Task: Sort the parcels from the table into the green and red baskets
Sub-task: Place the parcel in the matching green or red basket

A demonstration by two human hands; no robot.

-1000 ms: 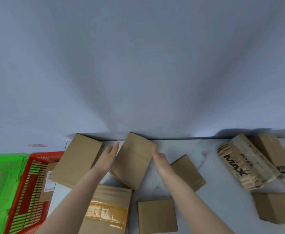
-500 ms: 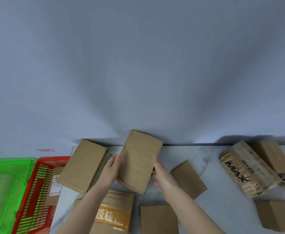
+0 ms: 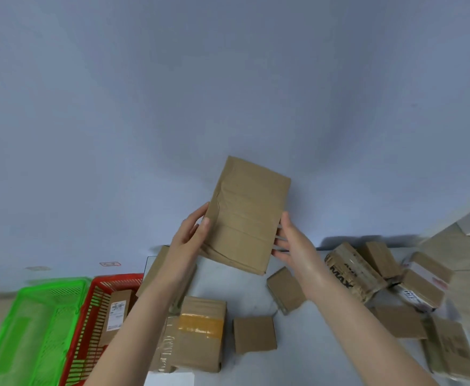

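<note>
"Head view: what had hold of the parcel (image 3: 246,215)?"

"Both hands, with it raised clear above the table (image 3: 228,285). The left hand (image 3: 189,238) gripped its left edge, thumb on the front and fingers behind. The right hand (image 3: 292,240) lay fairly flat, with straight fingers propping the back of the right edge, more a support than a clasp."

"And to do the step well?"

"I judged the face towards the camera was bare, so it needed turning to find a label before choosing a basket. The right fingers should have closed first, so the turn would not tip it. Both baskets sat low and left of the grip, the red basket (image 3: 117,278) nearer and the green basket (image 3: 50,282) beyond it."

"Any writing?"

"Only 'MAX', on a wrapped parcel (image 3: 350,271) low and right of the grip. A labelled parcel (image 3: 117,313) stood in the red basket, but its white label's print was too small to read."
</note>
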